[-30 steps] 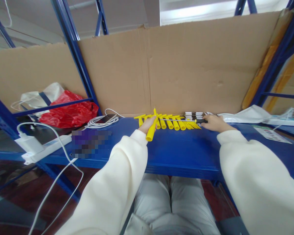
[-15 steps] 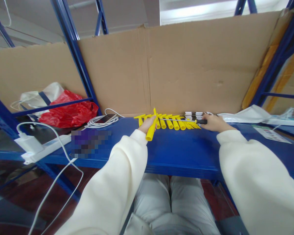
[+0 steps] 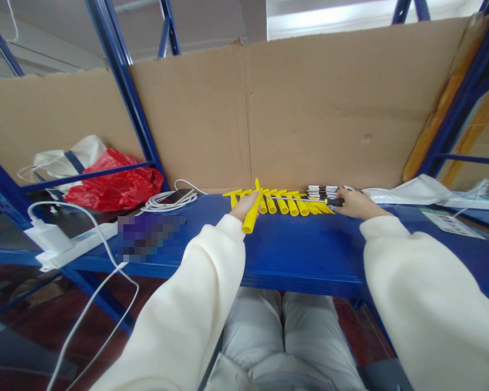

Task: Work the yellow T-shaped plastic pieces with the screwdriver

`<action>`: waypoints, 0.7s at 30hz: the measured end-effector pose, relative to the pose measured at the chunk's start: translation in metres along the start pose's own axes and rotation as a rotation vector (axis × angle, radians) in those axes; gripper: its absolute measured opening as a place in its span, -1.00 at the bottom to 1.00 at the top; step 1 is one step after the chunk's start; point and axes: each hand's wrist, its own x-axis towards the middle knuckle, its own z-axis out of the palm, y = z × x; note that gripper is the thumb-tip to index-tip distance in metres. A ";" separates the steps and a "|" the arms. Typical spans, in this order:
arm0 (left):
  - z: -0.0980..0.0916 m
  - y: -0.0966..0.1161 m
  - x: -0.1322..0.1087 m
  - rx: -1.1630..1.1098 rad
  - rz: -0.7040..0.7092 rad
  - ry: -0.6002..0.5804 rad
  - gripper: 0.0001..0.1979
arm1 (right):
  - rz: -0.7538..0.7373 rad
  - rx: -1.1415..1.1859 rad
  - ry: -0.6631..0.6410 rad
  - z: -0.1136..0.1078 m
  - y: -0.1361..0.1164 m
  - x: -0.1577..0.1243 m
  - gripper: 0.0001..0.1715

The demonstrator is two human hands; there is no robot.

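Over our blue bench (image 3: pixel 301 250), our left hand (image 3: pixel 242 207) grips one yellow tube (image 3: pixel 251 218), our right hand (image 3: pixel 356 203) a screwdriver (image 3: pixel 334 202) pointing its way, seemingly mid-work, other yellow pieces (image 3: pixel 284 206) rowed behind.

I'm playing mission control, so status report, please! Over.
Left grip: holding yellow tube. Right grip: holding screwdriver, aimed at that tube, contact unclear. More yellow tubes lined up close by.

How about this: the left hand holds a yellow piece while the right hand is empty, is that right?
Not quite: the right hand isn't empty. The head view shows it holding what looks like a dark-handled screwdriver. The left hand does hold a yellow piece.
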 end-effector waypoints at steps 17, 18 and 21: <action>0.001 0.001 0.000 0.052 0.009 -0.011 -0.64 | 0.029 -0.011 0.016 -0.002 0.000 -0.001 -0.54; 0.001 0.001 -0.001 0.053 0.015 -0.008 -0.64 | 0.022 -0.010 0.004 -0.003 0.000 -0.001 -0.54; 0.002 0.001 -0.002 0.052 0.024 -0.001 -0.63 | 0.024 -0.009 -0.021 -0.003 0.000 0.001 -0.55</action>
